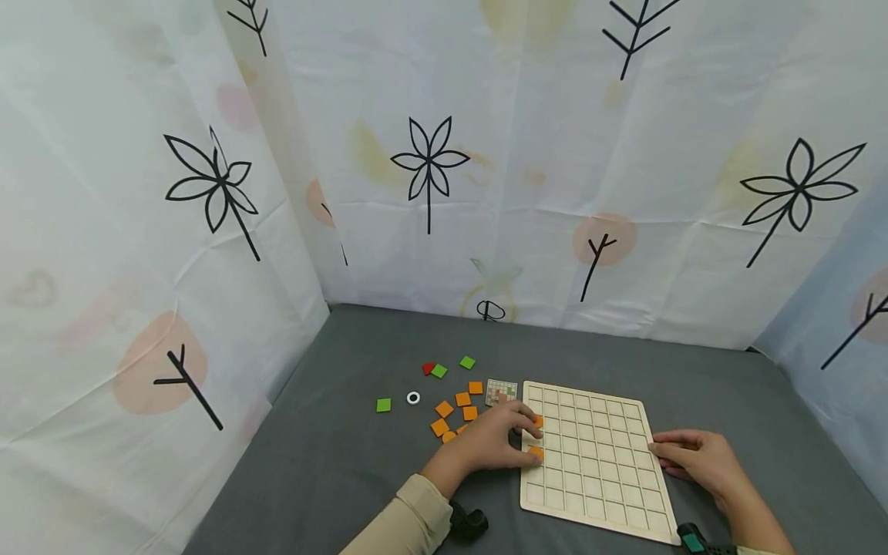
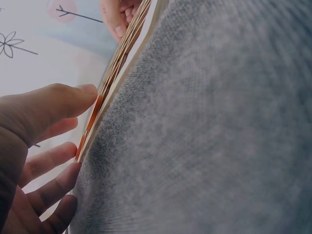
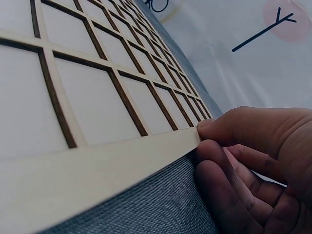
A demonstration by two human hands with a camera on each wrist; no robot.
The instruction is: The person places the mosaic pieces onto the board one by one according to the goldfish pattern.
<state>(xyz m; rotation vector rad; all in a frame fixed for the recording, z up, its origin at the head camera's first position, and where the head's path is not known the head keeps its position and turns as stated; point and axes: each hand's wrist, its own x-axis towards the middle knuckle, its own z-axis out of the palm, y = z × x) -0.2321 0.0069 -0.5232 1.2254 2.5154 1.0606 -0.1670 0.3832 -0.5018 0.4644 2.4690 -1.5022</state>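
Observation:
A pale wooden grid board (image 1: 602, 470) lies flat on the grey cloth, its square cells framed by thin raised strips. At its left edge my left hand (image 1: 491, 438) is spread, the thumb tip on an orange tile (image 1: 536, 452) in the left column. A second orange tile (image 1: 539, 422) sits higher in that column, beside the fingertips. In the left wrist view the thumb (image 2: 73, 101) meets the board's edge, fingers apart. My right hand (image 1: 699, 461) pinches the board's right edge, thumb (image 3: 219, 126) on top and fingers curled below the rim.
Several loose orange tiles (image 1: 444, 409) lie left of the board, partly behind the left hand. Green tiles (image 1: 384, 405), a red tile (image 1: 428, 369) and a white ring (image 1: 413, 398) lie farther left. A small patterned card (image 1: 499, 391) is by the board's upper left corner.

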